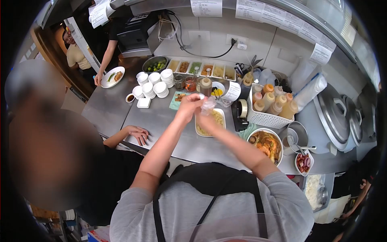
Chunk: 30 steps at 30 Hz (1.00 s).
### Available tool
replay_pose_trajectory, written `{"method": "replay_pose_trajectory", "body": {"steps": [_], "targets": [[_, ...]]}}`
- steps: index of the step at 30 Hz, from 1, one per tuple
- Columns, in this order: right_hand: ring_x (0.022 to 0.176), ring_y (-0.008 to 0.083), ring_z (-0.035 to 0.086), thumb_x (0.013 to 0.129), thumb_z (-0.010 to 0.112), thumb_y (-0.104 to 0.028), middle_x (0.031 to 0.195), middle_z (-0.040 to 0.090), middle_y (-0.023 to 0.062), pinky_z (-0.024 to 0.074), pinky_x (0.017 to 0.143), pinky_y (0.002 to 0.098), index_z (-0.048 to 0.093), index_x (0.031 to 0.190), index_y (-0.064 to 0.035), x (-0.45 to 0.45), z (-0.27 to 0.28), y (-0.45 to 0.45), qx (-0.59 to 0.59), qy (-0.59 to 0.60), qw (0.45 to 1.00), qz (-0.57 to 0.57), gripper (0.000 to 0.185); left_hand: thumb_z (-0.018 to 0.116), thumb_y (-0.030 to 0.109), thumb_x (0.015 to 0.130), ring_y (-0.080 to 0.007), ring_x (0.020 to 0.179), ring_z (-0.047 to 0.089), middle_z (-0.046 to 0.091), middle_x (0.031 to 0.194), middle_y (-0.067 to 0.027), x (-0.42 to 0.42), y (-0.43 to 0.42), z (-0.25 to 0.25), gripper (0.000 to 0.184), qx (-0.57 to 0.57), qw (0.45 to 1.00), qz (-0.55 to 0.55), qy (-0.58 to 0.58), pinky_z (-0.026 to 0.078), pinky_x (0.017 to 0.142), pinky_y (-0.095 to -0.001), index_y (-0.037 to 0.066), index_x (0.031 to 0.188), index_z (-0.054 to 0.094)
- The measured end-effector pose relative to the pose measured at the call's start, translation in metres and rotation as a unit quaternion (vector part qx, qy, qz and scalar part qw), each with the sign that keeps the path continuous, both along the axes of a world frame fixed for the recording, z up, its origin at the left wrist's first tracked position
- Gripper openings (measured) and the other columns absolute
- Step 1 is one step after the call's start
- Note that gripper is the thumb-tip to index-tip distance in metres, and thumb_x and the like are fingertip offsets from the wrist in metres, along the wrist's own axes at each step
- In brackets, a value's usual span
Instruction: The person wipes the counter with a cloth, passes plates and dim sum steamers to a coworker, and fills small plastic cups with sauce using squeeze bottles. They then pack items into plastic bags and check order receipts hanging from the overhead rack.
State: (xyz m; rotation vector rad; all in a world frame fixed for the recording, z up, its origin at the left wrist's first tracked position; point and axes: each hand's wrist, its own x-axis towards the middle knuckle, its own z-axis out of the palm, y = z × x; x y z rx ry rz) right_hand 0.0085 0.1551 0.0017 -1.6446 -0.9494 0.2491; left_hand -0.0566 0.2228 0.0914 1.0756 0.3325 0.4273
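Note:
My left hand point(190, 107) is raised over the steel counter, its fingers pinched together at a crumpled clear plastic piece point(209, 105). Just right of it, my right hand point(206, 119) is smeared by motion, and its fingers are hard to make out. Below both hands lies a white rectangular dish point(198, 130) of pale yellow food point(218, 117). A green packet with brown pieces point(177, 99) is left of my hands. Behind them stands a sauce bottle point(205, 86), near a bowl with yellow contents point(217, 89).
Stacked white cups point(160, 89) stand left, condiment trays point(195, 67) behind. A tape dispenser point(240, 115), bottle basket point(271, 119) and food bowl point(266, 146) are right. A co-worker's hand point(138, 134) rests on the counter; another person's hand touches a plate point(113, 77).

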Motion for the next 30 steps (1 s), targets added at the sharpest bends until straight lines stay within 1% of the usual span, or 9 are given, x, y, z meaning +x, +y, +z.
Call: {"method": "replay_pose_trajectory", "body": {"steps": [5, 10, 12, 16, 17, 20, 25, 27, 30], "targets": [[0.081, 0.0320, 0.056, 0.077, 0.046, -0.009, 0.089, 0.059, 0.0155, 0.0436, 0.067, 0.0393, 0.058, 0.086, -0.0083, -0.019, 0.029, -0.024, -0.142, -0.210, 0.965, 0.066, 0.015, 0.062, 0.002, 0.068, -0.0131, 0.059, 0.059, 0.061, 0.064, -0.0106, -0.005, 0.024, -0.049, 0.008, 0.481, 0.838, 0.159, 0.202, 0.046, 0.055, -0.0260, -0.002, 0.075, 0.061], [0.067, 0.0235, 0.056, 0.076, 0.055, -0.011, 0.083, 0.061, 0.0081, 0.0436, 0.062, 0.0305, 0.062, 0.081, -0.0078, 0.032, 0.031, -0.030, 0.077, -0.298, 0.951, 0.010, 0.010, 0.062, 0.002, 0.067, -0.0199, 0.062, 0.060, 0.061, 0.071, -0.0143, -0.009, 0.006, -0.040, 0.011, 0.394, 0.902, 0.152, 0.087, 0.046, 0.059, -0.0275, -0.002, 0.076, 0.058], [0.065, 0.0128, 0.053, 0.079, 0.057, -0.017, 0.072, 0.058, 0.0019, 0.0414, 0.060, 0.0249, 0.061, 0.075, -0.0040, 0.043, 0.029, -0.021, 0.023, 0.154, 0.986, 0.053, 0.014, 0.063, 0.001, 0.067, -0.0171, 0.066, 0.060, 0.061, 0.074, -0.0135, -0.007, -0.005, -0.027, 0.013, 0.513, 0.834, 0.185, 0.084, 0.045, 0.061, -0.0258, -0.002, 0.078, 0.058], [0.068, 0.0078, 0.051, 0.084, 0.053, -0.018, 0.076, 0.055, 0.0001, 0.0406, 0.062, 0.0218, 0.057, 0.082, -0.0038, 0.059, 0.044, -0.026, 0.021, 0.178, 0.977, 0.111, 0.015, 0.064, 0.007, 0.071, -0.0082, 0.076, 0.055, 0.060, 0.078, -0.0050, -0.003, -0.013, 0.000, 0.013, 0.654, 0.716, 0.171, 0.173, 0.043, 0.065, -0.0247, 0.001, 0.082, 0.060], [0.070, 0.0075, 0.050, 0.085, 0.052, -0.016, 0.081, 0.054, 0.0007, 0.0405, 0.064, 0.0211, 0.056, 0.085, -0.0043, 0.059, 0.046, -0.027, 0.103, 0.251, 0.954, 0.127, 0.013, 0.064, 0.007, 0.071, -0.0082, 0.076, 0.055, 0.060, 0.078, -0.0050, -0.003, -0.009, 0.003, 0.013, 0.653, 0.714, 0.178, 0.182, 0.043, 0.065, -0.0247, 0.001, 0.082, 0.060], [0.094, 0.0104, 0.046, 0.085, 0.046, -0.007, 0.099, 0.049, 0.0030, 0.0367, 0.083, 0.0248, 0.052, 0.095, -0.0040, 0.057, 0.087, -0.037, 0.101, 0.166, 0.954, 0.226, 0.012, 0.062, 0.006, 0.074, -0.0087, 0.075, 0.055, 0.060, 0.083, -0.0021, 0.001, 0.002, 0.005, 0.011, 0.157, 0.987, -0.042, -0.004, 0.043, 0.066, -0.0223, 0.003, 0.085, 0.058], [0.092, 0.0160, 0.045, 0.075, 0.055, 0.000, 0.096, 0.042, 0.0044, 0.0363, 0.081, 0.0264, 0.052, 0.080, -0.0034, 0.054, 0.091, -0.023, 0.101, 0.065, 0.977, 0.174, 0.006, 0.061, 0.003, 0.073, -0.0072, 0.075, 0.055, 0.061, 0.083, -0.0019, 0.013, 0.025, 0.007, 0.017, 0.142, 0.988, 0.010, -0.059, 0.043, 0.068, -0.0211, 0.002, 0.089, 0.058], [0.091, 0.0184, 0.046, 0.074, 0.057, -0.002, 0.096, 0.044, 0.0060, 0.0367, 0.081, 0.0272, 0.057, 0.084, -0.0033, 0.045, 0.096, -0.015, 0.110, -0.126, 0.977, 0.133, 0.010, 0.062, 0.000, 0.069, -0.0081, 0.070, 0.055, 0.062, 0.078, -0.0002, 0.018, 0.037, 0.006, 0.015, 0.499, 0.816, 0.290, 0.018, 0.044, 0.066, -0.0234, 0.004, 0.084, 0.061], [0.095, 0.0196, 0.047, 0.075, 0.056, -0.003, 0.104, 0.047, 0.0082, 0.0377, 0.082, 0.0282, 0.060, 0.094, -0.0052, 0.050, 0.104, 0.003, 0.124, -0.141, 0.977, 0.100, 0.019, 0.061, -0.003, 0.067, -0.0082, 0.071, 0.056, 0.063, 0.078, 0.0000, 0.023, 0.054, 0.003, 0.018, 0.363, 0.901, 0.239, -0.017, 0.044, 0.069, -0.0239, 0.005, 0.084, 0.061]]}}
